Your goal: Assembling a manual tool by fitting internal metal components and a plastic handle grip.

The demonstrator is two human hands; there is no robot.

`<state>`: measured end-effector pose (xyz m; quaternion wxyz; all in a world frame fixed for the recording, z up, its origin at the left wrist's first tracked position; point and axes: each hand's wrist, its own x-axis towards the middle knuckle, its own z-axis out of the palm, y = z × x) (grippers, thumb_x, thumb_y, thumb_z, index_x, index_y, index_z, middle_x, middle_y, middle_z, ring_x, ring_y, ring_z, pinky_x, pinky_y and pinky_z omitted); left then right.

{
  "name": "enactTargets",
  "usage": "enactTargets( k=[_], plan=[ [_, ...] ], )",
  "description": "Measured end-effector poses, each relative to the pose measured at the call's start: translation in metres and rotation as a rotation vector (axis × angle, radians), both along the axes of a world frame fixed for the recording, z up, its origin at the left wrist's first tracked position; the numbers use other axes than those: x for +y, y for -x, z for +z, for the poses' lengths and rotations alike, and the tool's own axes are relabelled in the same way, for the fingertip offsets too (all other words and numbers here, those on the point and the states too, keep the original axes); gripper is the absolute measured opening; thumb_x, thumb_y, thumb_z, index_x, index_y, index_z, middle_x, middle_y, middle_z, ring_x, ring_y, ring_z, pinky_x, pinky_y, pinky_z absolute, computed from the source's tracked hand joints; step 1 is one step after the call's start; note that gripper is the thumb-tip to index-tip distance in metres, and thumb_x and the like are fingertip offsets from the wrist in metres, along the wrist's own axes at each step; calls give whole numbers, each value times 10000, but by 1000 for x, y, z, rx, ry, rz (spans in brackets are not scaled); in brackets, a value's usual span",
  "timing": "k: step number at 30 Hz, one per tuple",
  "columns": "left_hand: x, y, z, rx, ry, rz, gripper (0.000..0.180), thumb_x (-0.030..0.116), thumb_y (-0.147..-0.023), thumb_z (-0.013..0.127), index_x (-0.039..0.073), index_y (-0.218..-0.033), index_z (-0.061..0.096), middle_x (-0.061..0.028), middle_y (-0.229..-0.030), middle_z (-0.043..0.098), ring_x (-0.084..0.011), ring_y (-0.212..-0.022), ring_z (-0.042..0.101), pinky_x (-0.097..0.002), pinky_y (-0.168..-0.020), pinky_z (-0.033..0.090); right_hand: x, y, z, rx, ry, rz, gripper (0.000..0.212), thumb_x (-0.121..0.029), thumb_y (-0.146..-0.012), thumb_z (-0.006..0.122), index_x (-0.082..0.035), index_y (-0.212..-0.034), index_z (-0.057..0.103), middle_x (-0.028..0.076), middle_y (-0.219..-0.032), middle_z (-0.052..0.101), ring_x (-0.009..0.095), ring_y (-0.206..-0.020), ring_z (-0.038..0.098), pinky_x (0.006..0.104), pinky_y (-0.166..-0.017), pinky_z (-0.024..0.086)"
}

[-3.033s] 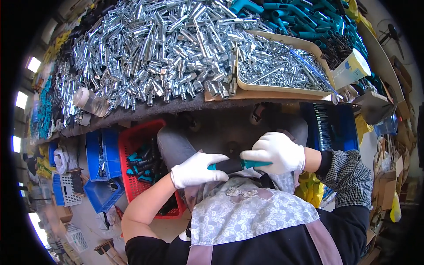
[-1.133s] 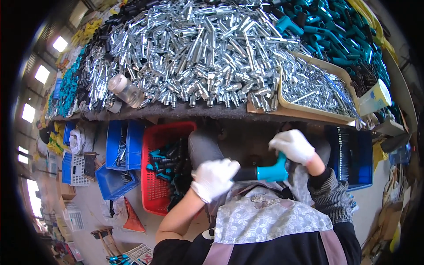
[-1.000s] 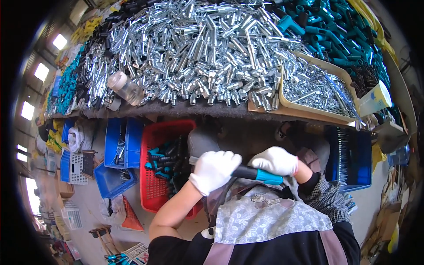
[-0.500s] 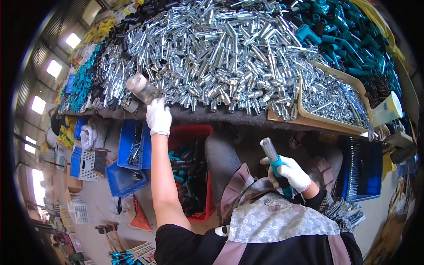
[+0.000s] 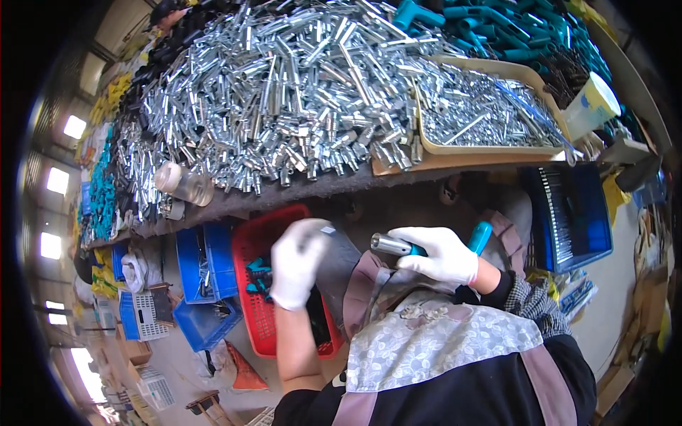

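My right hand, in a white glove, is wrapped round a teal-handled tool with a silver metal tube at its end. The tube points left above my lap, and the glove hides the tool's middle. My gloved left hand is over the red crate, a short way left of the tube. It is a little blurred, with its fingers curled and a small silvery piece at the fingertips. A clear plastic jar with a pale lid lies tilted at the bench's front edge, away from both hands.
Loose silver metal fittings are heaped over the bench. A shallow tray of small metal parts sits at right, beside a white cup. Teal handles lie behind. Below are a red crate and blue bins.
My left hand has left the jar and come back toward my lap. The tool in my right hand has swung from upright to nearly level. The view has turned toward the right.
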<state>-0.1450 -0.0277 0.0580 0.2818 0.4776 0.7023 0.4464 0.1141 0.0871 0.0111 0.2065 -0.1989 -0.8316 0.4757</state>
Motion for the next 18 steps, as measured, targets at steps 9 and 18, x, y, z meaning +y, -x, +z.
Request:
enactTargets(
  k=[9, 18],
  plan=[
    [5, -48, -20, -115, 177, -313, 329, 285, -943, 683, -17, -1073, 688, -58, -877, 699, -101, -791, 608, -267, -718, 491, -5, -22, 4, -293, -454, -51, 449, -302, -823, 715, -143, -1232, 620, 123, -809, 621, 325, -717, 652, 440, -624, 509],
    [11, -64, -3, 305, -266, -562, 266, -13, -765, 673, 33, -1026, 690, -162, -999, 649, -313, -899, 633, -357, -791, 521, 7, -40, -6, -142, 118, 143, 508, -490, -894, 625, -62, -1164, 671, 188, -877, 692, 382, -815, 676, 427, -725, 519]
  ],
)
